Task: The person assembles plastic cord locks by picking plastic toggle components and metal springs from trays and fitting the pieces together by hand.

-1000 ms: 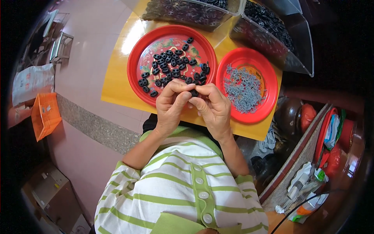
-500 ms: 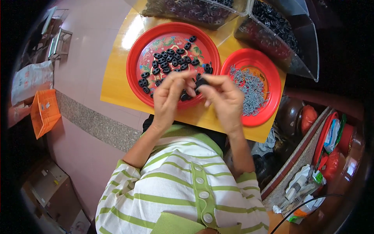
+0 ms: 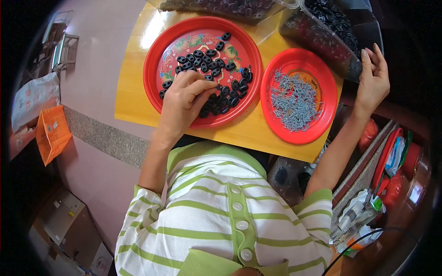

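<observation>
My left hand (image 3: 186, 99) is over the large red tray (image 3: 152, 53), thumb and fingers pinched together. A small dark bit shows at its fingertips, too small to name. Around and beneath it lie many small black oval pieces, each with two holes (image 3: 216, 72), partly hidden by the hand. Off to the right, my right hand (image 3: 374, 83) is raised beside the outer wall of a clear plastic bin (image 3: 317, 41), fingers apart, with nothing seen in it. Between the hands, a smaller red plate (image 3: 328, 110) holds a heap of small grey screws (image 3: 294, 103).
Another clear bin (image 3: 221, 11) with small dark parts stands at the table's far edge. The yellow table (image 3: 133, 101) has its near edge close to my body. An orange bag (image 3: 53, 133) stands on the floor at left; a shelf with packages (image 3: 357, 216) is at right.
My hands have parted from working together over the tray. The right has swung out past the plate to the bin and opened; the left has shifted slightly left, still pinched.
</observation>
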`<state>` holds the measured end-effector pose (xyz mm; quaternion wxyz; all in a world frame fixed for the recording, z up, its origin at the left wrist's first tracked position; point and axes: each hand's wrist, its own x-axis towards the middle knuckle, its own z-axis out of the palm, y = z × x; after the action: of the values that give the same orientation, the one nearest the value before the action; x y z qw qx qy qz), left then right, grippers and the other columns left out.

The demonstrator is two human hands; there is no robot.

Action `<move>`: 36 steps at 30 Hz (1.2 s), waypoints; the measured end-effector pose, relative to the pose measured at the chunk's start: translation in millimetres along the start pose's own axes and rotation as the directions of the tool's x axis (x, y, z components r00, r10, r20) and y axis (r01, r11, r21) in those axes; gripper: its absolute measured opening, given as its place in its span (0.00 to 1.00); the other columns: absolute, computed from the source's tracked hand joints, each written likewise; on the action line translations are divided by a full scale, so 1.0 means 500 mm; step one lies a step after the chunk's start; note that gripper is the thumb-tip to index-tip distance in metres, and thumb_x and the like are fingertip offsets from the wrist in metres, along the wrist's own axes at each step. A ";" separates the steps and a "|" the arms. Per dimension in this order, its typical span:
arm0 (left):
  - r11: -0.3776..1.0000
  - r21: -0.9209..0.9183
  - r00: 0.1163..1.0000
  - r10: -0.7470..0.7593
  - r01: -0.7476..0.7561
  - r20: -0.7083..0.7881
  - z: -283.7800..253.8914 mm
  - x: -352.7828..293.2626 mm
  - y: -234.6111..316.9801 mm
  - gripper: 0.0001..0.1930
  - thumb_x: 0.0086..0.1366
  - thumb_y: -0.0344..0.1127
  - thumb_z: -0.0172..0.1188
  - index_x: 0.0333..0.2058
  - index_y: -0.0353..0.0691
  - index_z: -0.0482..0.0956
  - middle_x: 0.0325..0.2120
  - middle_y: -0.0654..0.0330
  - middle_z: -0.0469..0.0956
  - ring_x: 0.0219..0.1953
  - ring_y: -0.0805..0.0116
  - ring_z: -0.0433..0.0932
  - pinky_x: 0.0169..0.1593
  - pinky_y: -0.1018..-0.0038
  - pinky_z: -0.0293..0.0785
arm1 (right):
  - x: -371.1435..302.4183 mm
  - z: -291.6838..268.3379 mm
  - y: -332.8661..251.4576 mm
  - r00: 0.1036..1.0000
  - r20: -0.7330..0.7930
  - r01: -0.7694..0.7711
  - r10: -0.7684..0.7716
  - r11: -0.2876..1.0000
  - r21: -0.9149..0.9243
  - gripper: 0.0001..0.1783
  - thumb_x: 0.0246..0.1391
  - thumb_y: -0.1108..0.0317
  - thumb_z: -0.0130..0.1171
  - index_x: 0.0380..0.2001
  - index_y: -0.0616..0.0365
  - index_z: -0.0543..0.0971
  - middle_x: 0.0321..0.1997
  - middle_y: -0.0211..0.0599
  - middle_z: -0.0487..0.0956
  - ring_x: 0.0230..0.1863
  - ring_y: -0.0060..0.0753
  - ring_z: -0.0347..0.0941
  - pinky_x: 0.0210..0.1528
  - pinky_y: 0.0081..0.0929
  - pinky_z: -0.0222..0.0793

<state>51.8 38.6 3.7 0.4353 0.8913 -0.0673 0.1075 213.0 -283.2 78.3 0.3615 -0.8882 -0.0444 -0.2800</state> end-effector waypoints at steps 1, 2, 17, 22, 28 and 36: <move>0.997 0.073 0.999 0.028 -0.030 0.026 0.010 0.001 -0.003 0.10 0.50 0.22 0.62 0.34 0.38 0.80 0.28 0.58 0.73 0.32 0.64 0.73 0.38 0.74 0.69 | -0.011 0.004 -0.005 0.995 -0.088 0.056 -0.055 0.998 0.007 0.13 0.51 0.68 0.62 0.41 0.57 0.80 0.32 0.28 0.80 0.31 0.15 0.70 0.36 0.16 0.67; 0.988 0.144 0.997 0.056 -0.064 0.054 0.017 0.004 -0.003 0.11 0.50 0.23 0.62 0.34 0.38 0.80 0.28 0.58 0.72 0.33 0.62 0.72 0.38 0.72 0.69 | -0.022 0.008 -0.014 0.978 -0.176 0.113 -0.110 0.994 0.009 0.13 0.51 0.68 0.62 0.41 0.57 0.80 0.33 0.28 0.80 0.32 0.16 0.71 0.37 0.17 0.68; 0.990 0.137 0.999 0.040 -0.037 -0.023 0.049 0.009 0.008 0.09 0.48 0.23 0.63 0.30 0.37 0.75 0.31 0.58 0.73 0.36 0.60 0.73 0.39 0.70 0.70 | -0.205 0.102 -0.038 0.872 0.489 -0.071 0.015 0.993 0.096 0.09 0.46 0.68 0.62 0.26 0.64 0.78 0.25 0.45 0.76 0.26 0.40 0.74 0.30 0.34 0.67; 0.974 -0.200 0.989 -0.126 0.107 -0.083 0.052 -0.018 0.037 0.05 0.54 0.21 0.59 0.29 0.34 0.74 0.30 0.58 0.76 0.33 0.69 0.76 0.38 0.78 0.71 | -0.210 0.122 -0.025 0.880 0.475 -0.012 0.005 1.000 0.012 0.11 0.45 0.66 0.62 0.25 0.65 0.79 0.26 0.49 0.76 0.28 0.47 0.74 0.32 0.38 0.68; 0.654 -0.687 0.939 -0.320 0.317 0.129 0.072 -0.051 0.049 0.04 0.59 0.21 0.56 0.33 0.32 0.72 0.31 0.61 0.77 0.33 0.76 0.77 0.40 0.81 0.72 | -0.196 0.125 -0.024 0.834 0.545 -0.080 0.083 0.996 -0.029 0.11 0.43 0.65 0.62 0.25 0.64 0.80 0.24 0.50 0.78 0.28 0.48 0.76 0.32 0.38 0.70; 0.441 -0.817 0.922 -0.280 0.372 0.268 0.073 -0.069 0.069 0.05 0.60 0.21 0.54 0.33 0.34 0.67 0.32 0.56 0.77 0.35 0.73 0.77 0.41 0.78 0.74 | -0.201 0.129 -0.020 0.818 0.565 -0.095 0.109 0.994 -0.054 0.11 0.42 0.66 0.60 0.25 0.64 0.80 0.24 0.50 0.78 0.28 0.44 0.77 0.34 0.36 0.71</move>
<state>16.0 -10.4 -0.7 0.8255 0.5589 0.0410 -0.0673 156.0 -220.6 -6.4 0.3362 -0.9364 -0.0991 0.0159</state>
